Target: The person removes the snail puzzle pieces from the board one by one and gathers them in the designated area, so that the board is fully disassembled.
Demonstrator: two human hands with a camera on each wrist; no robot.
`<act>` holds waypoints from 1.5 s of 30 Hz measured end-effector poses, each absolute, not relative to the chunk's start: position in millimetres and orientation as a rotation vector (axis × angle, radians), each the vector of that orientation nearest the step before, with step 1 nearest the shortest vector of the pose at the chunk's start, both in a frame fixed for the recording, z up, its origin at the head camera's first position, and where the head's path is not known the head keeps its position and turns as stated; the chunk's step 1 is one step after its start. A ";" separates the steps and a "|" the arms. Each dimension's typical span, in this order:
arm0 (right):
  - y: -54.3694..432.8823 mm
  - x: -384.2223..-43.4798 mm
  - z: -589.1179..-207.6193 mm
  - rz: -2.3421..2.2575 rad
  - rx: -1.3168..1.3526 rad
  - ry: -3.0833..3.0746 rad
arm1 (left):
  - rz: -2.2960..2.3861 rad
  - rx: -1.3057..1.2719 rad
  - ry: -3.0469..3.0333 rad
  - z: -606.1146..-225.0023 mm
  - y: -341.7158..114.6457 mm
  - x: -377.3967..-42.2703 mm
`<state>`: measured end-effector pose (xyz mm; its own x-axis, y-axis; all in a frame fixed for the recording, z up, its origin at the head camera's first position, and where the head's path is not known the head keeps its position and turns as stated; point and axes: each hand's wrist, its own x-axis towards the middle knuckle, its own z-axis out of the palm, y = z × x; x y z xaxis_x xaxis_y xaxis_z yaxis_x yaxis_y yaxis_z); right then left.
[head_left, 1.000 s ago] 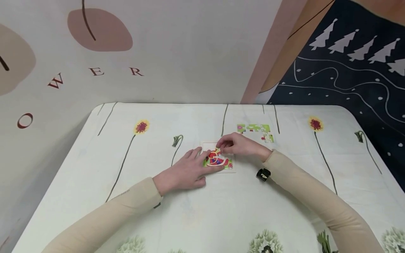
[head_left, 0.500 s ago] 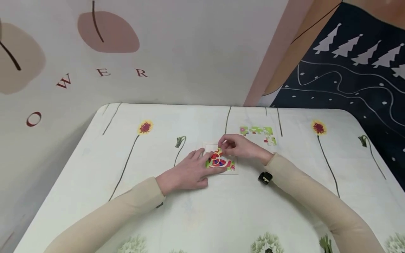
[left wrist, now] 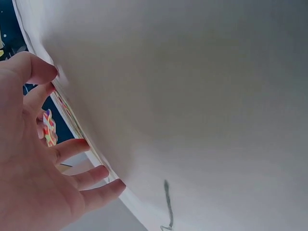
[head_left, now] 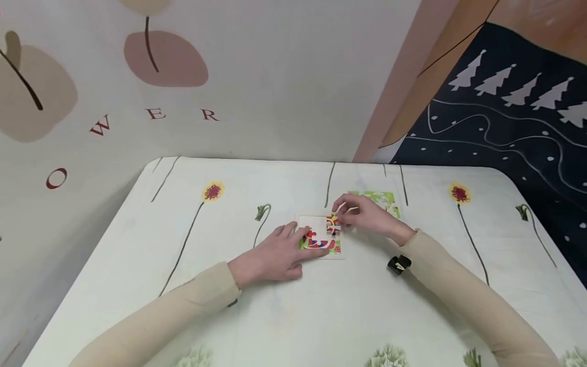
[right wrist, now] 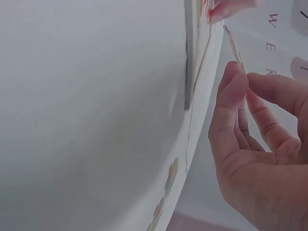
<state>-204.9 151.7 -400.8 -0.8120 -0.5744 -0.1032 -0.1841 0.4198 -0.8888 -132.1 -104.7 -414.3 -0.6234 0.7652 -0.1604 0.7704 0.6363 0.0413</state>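
Observation:
A small square puzzle board [head_left: 313,222] with a pale frame lies mid-table. Red, blue and green puzzle pieces [head_left: 316,244] fill its near part, while its far part shows bare white. My left hand [head_left: 270,256] rests on the board with fingers spread, index and thumb touching the near pieces. Between thumb and fingertips, my right hand [head_left: 369,216] pinches a red and yellow puzzle piece [head_left: 332,224] over the board's right side. In the right wrist view this puzzle piece [right wrist: 234,48] appears edge-on, clear of the board. The left wrist view shows it beyond my left fingers.
Several loose green puzzle pieces [head_left: 380,197] lie behind my right hand, partly hidden by it. A white cloth [head_left: 284,316] with printed flowers covers the table. A printed curtain wall [head_left: 284,92] rises at the back edge.
My right hand has moved right and lifted the puzzle piece off the board, baring white where it was. My left hand stays in place. The head view has tilted slightly.

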 end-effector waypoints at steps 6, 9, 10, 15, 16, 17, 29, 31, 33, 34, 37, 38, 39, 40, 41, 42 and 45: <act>178.1 -201.9 -403.4 -1.417 -0.583 2.317 | -0.021 1.247 2.668 -415.6 -100.6 -129.1; 188.2 -201.6 -402.8 -1.441 -0.563 2.337 | -0.030 1.233 2.668 -414.0 -100.2 -129.0; 191.0 -201.5 -402.3 -1.447 -0.559 2.343 | -0.030 1.232 2.668 -413.2 -100.4 -129.0; 199.4 -202.5 -399.8 -1.465 -0.540 2.358 | -0.026 1.223 2.662 -408.6 -102.9 -129.8; 200.7 -202.8 -399.8 -1.462 -0.535 2.361 | -0.023 1.223 2.663 -408.3 -103.1 -130.1; 201.7 -203.1 -399.7 -1.459 -0.532 2.364 | -0.023 1.223 2.663 -408.2 -103.3 -130.4; 213.7 -203.3 -397.5 -1.420 -0.490 2.408 | -0.013 1.248 2.669 -410.4 -104.2 -131.9; 215.4 -203.0 -397.3 -1.416 -0.485 2.415 | -0.013 1.249 2.668 -410.1 -104.4 -131.9; 216.9 -202.7 -397.3 -1.409 -0.478 2.421 | -0.008 1.255 2.668 -410.1 -104.7 -132.2; 217.7 -202.4 -397.4 -1.406 -0.473 2.424 | -0.005 1.259 2.669 -410.3 -104.7 -132.4; 219.6 -201.5 -397.9 -1.402 -0.460 2.430 | 0.005 1.279 2.676 -410.3 -104.5 -132.8; 220.1 -201.2 -398.1 -1.400 -0.459 2.432 | 0.004 1.283 2.677 -410.2 -104.3 -132.9; 220.3 -201.1 -398.3 -1.399 -0.461 2.435 | 0.003 1.288 2.679 -410.4 -104.2 -133.0; 220.3 -201.1 -398.4 -1.397 -0.461 2.438 | 0.000 1.291 2.679 -410.4 -104.2 -133.0; 220.2 -201.3 -398.7 -1.397 -0.466 2.439 | 0.000 1.294 2.680 -410.1 -104.2 -133.0; 219.9 -201.8 -398.9 -1.397 -0.472 2.440 | 0.000 1.289 2.677 -410.0 -104.4 -133.0; 218.0 -203.7 -399.1 -1.389 -0.486 2.445 | 0.003 1.271 2.669 -410.2 -105.3 -133.5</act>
